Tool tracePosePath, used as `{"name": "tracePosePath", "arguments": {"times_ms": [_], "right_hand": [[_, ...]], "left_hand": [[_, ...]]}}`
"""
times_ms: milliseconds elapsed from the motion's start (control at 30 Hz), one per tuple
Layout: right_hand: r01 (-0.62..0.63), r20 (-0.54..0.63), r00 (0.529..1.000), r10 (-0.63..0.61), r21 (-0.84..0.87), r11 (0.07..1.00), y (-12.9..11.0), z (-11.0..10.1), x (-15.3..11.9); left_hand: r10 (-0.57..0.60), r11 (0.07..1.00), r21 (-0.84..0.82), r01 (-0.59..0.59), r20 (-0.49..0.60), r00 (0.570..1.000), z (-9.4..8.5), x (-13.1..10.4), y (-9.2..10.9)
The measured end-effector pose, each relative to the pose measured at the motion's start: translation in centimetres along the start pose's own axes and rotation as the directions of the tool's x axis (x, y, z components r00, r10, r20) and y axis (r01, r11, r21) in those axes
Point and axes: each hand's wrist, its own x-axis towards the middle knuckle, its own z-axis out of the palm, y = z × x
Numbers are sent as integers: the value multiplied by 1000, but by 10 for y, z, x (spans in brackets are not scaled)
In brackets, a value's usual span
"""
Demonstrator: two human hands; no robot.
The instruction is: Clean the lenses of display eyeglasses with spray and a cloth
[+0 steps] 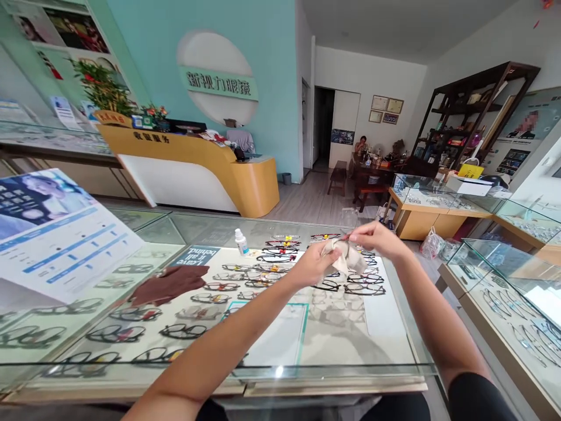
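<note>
Above the glass display counter (342, 345), my left hand (316, 264) is closed on a pale beige cloth (356, 261), which hangs in loose folds. My right hand (377, 238) pinches a thin, dark reddish piece at the cloth's upper edge, possibly part of a pair of glasses; the cloth and fingers hide most of it. A small white bottle (241, 243) stands upright on the glass to the left of both hands. Farther left lies a crumpled brown cloth (173, 285). Several eyeglass frames (366, 289) sit in rows below the hands.
A calendar-like card stand (65, 234) rises on the left of the counter. Beyond are a yellow-and-white reception desk (258, 184) and a dark wooden table (372, 174) with a person (362, 146) behind it. More glass display cases (504, 292) line the right.
</note>
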Motion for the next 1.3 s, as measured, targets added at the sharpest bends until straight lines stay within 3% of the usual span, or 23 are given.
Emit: {"name": "tracePosePath", "arguments": {"times_ms": [67,133,267,433,533,633,700,1100,1300], "right_hand": [[115,-21,993,-115,-27,993,-21,-10,1],[217,-126,969,-211,34,976,-32,-7,1],[268,-281,938,-202,221,938,-33,24,5],[312,-368,916,-161,397,863,-24,72,15],[439,-544,820,-178,399,805,-18,96,14],[523,-621,750,-227,346,779,-11,113,9],[531,-642,729,-237,312,788,-6,120,7],[491,-655,731,-194,305,816,1,131,7],[461,-663,735,-143,332,823,-1,123,15]], "left_hand": [[59,998,-29,-60,-6,998,5,14,21],[105,992,-64,-108,-59,993,11,23,39],[164,979,-88,-181,-176,971,17,24,55],[159,975,-104,-194,-275,948,13,16,48],[166,974,-81,-210,-374,912,16,14,41],[174,977,-41,-211,-424,889,23,13,35],[163,980,-30,-195,-438,884,27,13,33],[77,976,-128,-174,-547,833,37,15,18],[146,984,-19,-178,-488,860,33,19,18]]}}
